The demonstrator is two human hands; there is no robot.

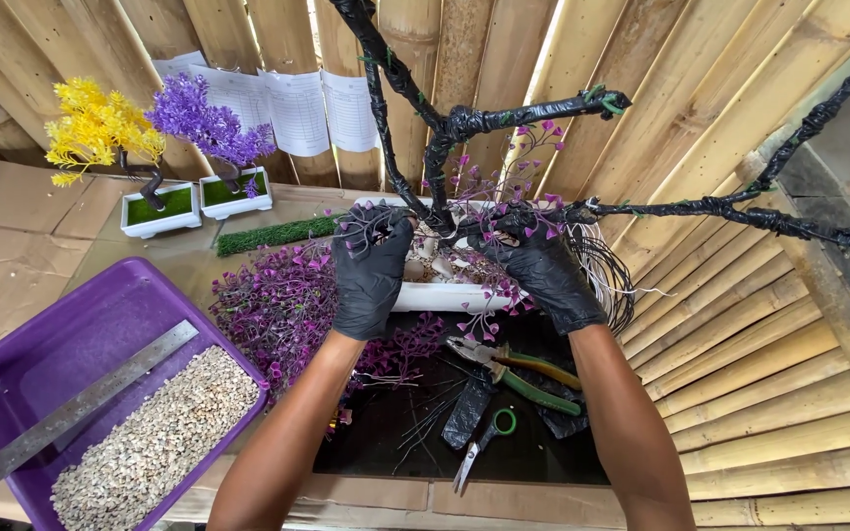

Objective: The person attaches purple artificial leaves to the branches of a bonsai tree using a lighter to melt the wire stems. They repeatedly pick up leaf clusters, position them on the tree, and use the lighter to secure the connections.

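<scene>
Black-wrapped branches (464, 123) of an artificial tree rise from a white planter (445, 293) at centre frame and spread toward the upper right. They look stiff and wiry, light but awkward; the purple sprigs (518, 182) seem soft and easily knocked, so the taped trunk near the base is probably the safest hold. Both gloved hands close there: the left hand (370, 270) curls around a sprig beside the trunk, and the right hand (543, 265) clasps the lower branch.

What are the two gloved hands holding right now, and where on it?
Both hands grip the black-wrapped tree frame low down, near its base above the white pot: left hand beside the trunk, right hand where a side branch starts.
</scene>
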